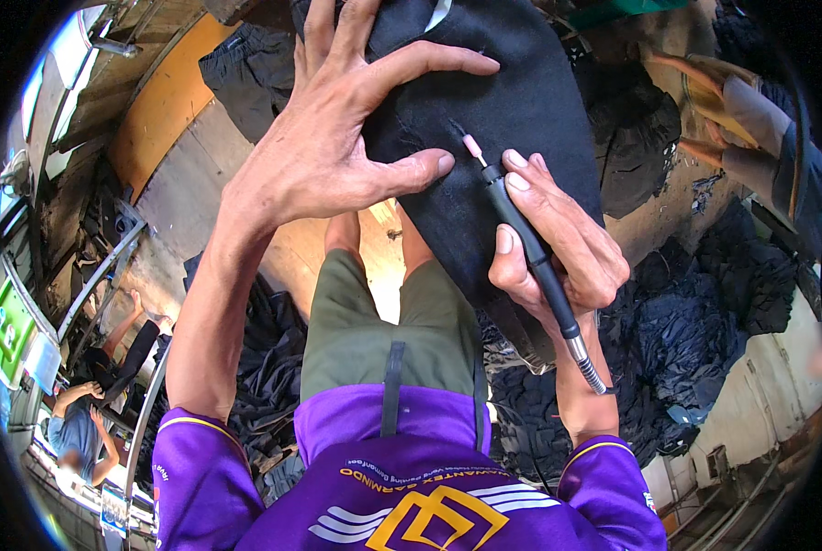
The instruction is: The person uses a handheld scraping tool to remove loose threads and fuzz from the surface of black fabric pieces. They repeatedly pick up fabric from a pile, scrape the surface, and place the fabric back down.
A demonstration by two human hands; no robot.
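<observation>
A dark blue-black denim garment piece (530, 83) is spread out in front of me, with a rounded far end. My right hand (576, 243) grips a slim black rotary grinder pen (525, 225) between thumb and fingers. Its pink grinding tip (472, 145) is at the cloth, beside a small worn-looking patch; I cannot tell whether it touches. A coiled metal spring guards the tool's near end. On the left side of the denim lies my left hand (324, 147), thumb and index finger stretched wide around the worn area. Its other fingertips run out of view at the top.
Heaps of dark garments (677, 321) lie to the right, and more dark clothes (268, 358) lie at the left. Another person (750, 138) is at the far right. A second person (80, 432) sits at the lower left, near metal rails (108, 266).
</observation>
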